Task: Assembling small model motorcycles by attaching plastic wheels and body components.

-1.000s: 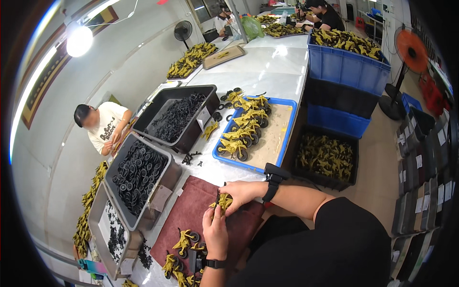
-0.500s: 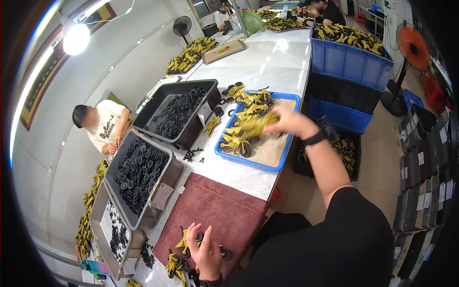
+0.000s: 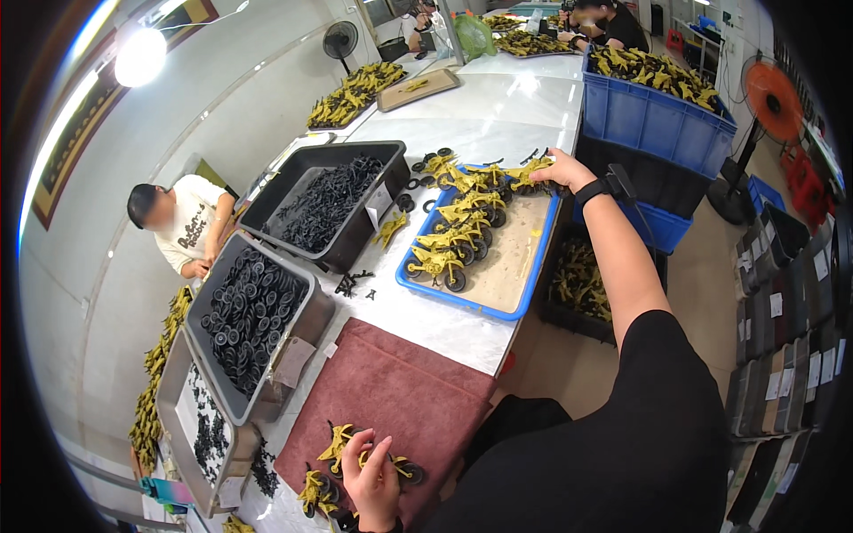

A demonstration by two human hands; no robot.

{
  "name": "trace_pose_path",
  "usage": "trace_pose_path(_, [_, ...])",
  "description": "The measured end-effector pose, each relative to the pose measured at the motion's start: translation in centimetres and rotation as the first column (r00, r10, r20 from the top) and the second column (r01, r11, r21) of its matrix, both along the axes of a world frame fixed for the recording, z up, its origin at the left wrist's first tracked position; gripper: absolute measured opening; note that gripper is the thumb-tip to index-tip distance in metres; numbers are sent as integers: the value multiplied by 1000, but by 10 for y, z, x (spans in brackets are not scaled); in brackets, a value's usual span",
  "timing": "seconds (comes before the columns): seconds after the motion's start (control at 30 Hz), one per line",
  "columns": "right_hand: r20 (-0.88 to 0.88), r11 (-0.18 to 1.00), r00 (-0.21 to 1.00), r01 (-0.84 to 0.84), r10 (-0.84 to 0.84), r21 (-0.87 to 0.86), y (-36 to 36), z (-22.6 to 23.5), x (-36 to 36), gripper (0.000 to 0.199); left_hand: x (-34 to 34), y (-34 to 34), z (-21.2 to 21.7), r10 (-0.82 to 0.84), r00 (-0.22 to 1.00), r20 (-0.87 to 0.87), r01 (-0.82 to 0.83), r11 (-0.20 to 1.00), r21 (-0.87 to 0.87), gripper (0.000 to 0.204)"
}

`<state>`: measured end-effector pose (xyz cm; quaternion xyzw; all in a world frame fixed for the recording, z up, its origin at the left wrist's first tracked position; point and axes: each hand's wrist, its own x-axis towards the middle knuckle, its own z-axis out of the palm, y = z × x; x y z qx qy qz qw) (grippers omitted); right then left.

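1. At the left, black wheels (image 3: 251, 315) fill a grey bin (image 3: 313, 320) and small black pieces (image 3: 210, 435) lie in a shallower one; judging by these heaps, plenty of fitting remains.
2. Next, a dark bin (image 3: 364, 233) holds thin black parts (image 3: 329, 206), likewise in good supply.
3. On the maroon towel (image 3: 400, 373), a few yellow toy motorcycles (image 3: 317, 489) lie in a cluster; they have wheels, but the hand covers some, so I cannot tell whether all are complete.
4. The left hand (image 3: 373, 489) is over that cluster, its index and middle fingers apart, nothing visible between them.
5. In the blue tray (image 3: 513, 258), a slanting row of wheeled motorcycles (image 3: 438, 264) looks finished; the sandy bottom shows to its right.
6. The right hand (image 3: 567, 171) has its fingers clamped on another yellow motorcycle (image 3: 529, 175) at the tray's far right corner.
7. Under it all runs a white table (image 3: 444, 327), with loose wheels (image 3: 405, 202) beside the tray's left edge.
8. Around it, left to right: a bright lamp (image 3: 142, 58), a co-worker in a pale shirt (image 3: 191, 218), a black fan (image 3: 340, 40), a heaped blue crate (image 3: 657, 124) and an orange fan (image 3: 771, 98).
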<state>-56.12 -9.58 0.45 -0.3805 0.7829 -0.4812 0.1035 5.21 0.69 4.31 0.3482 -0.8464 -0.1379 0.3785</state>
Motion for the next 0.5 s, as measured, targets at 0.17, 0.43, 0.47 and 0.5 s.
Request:
trace_pose_path(0.17, [186, 991, 978, -112, 98, 69, -1, 10, 13, 88, 3, 1, 1, 3, 1000, 18, -3, 1000, 18, 38])
trace_pose_path(0.43, [342, 994, 934, -90, 105, -61, -4, -12, 0, 56, 3, 0, 0, -20, 998, 56, 17, 998, 53, 34])
trace_pose_path(0.47, [343, 994, 934, -88, 103, -59, -7, -16, -5, 56, 2, 0, 1, -21, 998, 57, 17, 997, 70, 33])
trace_pose_path(0.5, [278, 998, 960, -43, 27, 50, -11, -17, -7, 56, 2, 0, 1, -21, 998, 59, 17, 997, 70, 33])
